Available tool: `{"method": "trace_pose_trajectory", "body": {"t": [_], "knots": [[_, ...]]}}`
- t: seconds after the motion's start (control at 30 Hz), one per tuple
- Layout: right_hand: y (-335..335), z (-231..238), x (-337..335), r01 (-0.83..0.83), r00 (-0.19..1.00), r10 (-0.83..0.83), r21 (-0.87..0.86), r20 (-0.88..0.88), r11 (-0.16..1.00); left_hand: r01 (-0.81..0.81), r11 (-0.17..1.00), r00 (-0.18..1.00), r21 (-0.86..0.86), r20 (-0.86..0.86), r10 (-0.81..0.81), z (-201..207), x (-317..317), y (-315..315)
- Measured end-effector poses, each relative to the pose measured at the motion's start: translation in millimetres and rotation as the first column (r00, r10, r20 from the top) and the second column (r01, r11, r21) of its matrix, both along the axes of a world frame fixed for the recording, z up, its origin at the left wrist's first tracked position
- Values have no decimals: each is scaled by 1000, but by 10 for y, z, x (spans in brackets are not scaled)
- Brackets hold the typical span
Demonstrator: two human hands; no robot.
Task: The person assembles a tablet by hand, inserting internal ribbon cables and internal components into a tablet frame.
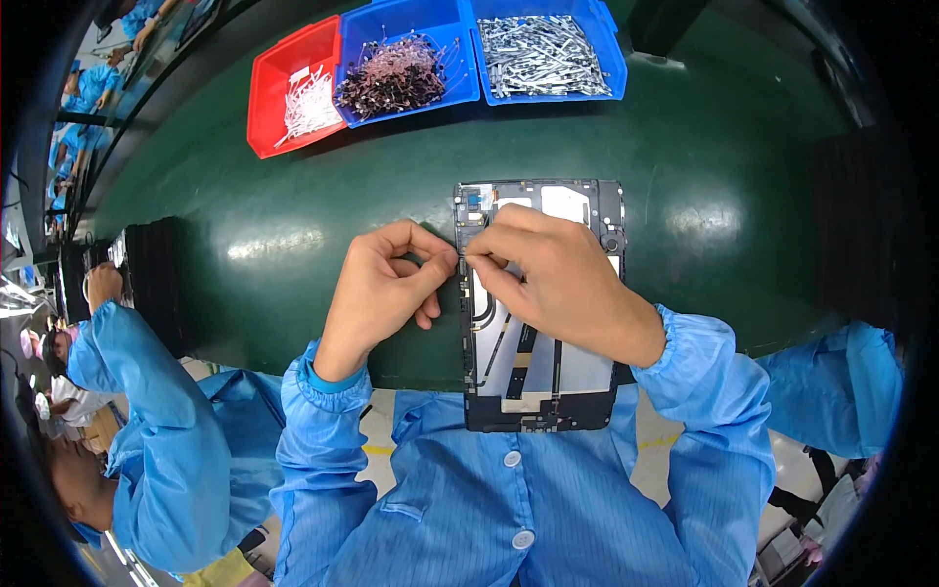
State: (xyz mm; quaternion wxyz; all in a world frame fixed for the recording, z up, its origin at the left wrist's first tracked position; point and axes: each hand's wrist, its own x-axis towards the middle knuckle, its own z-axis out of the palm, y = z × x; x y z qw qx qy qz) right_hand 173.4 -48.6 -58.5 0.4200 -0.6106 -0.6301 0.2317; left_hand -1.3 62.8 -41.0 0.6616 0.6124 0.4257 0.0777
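An opened tablet chassis (pixel 587 380) lies upright on the green table in front of me, its near end reaching over the table edge. Black frame, pale inner plates and dark flat cables show inside it. My left hand (pixel 377 289) is beside its left edge, thumb and forefinger pinched together at the frame. Over the upper part of the chassis, my right hand (pixel 572 284) pinches at the same left edge, its fingertips close to the left ones. Whatever sits between the fingertips is too small to make out. The right hand covers part of the chassis.
Beyond the chassis stand a red bin (pixel 262 103) of white strips, a blue bin (pixel 465 83) of thin dark and pinkish cables, and another blue bin (pixel 614 68) of silvery strips. Black stacks (pixel 156 284) flank the green table (pixel 293 196). A co-worker (pixel 166 430) sits at left.
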Motion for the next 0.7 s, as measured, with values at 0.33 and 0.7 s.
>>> {"method": "trace_pose_trajectory", "body": {"t": [0.33,0.7], "knots": [[-4,-7,-5,3,1000,-4,-29,-20,1000,-20,1000,999,14,-29,20,6,39,-30],[-1,2,-31,13,1000,-13,-18,11,1000,-51,998,998,43,-21,52,-16,49,-45]]}}
